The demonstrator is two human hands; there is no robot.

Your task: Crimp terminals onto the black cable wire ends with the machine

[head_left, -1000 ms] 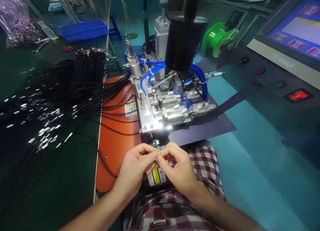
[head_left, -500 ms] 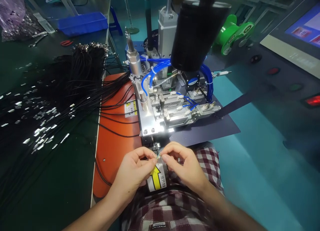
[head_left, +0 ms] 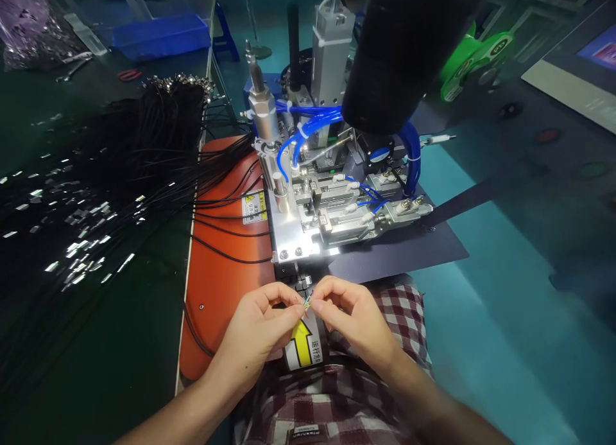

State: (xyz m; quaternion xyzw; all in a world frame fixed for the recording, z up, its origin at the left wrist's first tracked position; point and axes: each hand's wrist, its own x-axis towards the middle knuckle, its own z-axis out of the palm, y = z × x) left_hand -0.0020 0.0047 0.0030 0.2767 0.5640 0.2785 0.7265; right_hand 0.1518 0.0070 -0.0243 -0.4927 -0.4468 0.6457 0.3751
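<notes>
Thin coloured wires (head_left: 307,302) show between my fingertips, just above a label with a yellow arrow (head_left: 302,345). My left hand (head_left: 264,320) pinches them between thumb and forefinger. From the other side, my right hand (head_left: 353,313) pinches the same wires, its tips almost touching the left ones. A black cable (head_left: 192,334) runs over the orange board toward my left wrist; whether it joins these wires is hidden. Directly beyond my fingers lies a dark track with small clamps (head_left: 304,282), leading under the metal machine (head_left: 293,236).
Black cables (head_left: 144,137) with shiny metal ends heap on the dark table at left, some crossing the orange board (head_left: 226,291) into the machine. A large black cylinder (head_left: 399,60) hangs over it. Behind are a blue tray (head_left: 161,37), red-handled pliers (head_left: 129,75) and a green spool (head_left: 457,69).
The view has shifted slightly, so the machine appears a little farther right. Both hands keep their pinch; the wires between the fingertips show more, with a red strand now visible below.
</notes>
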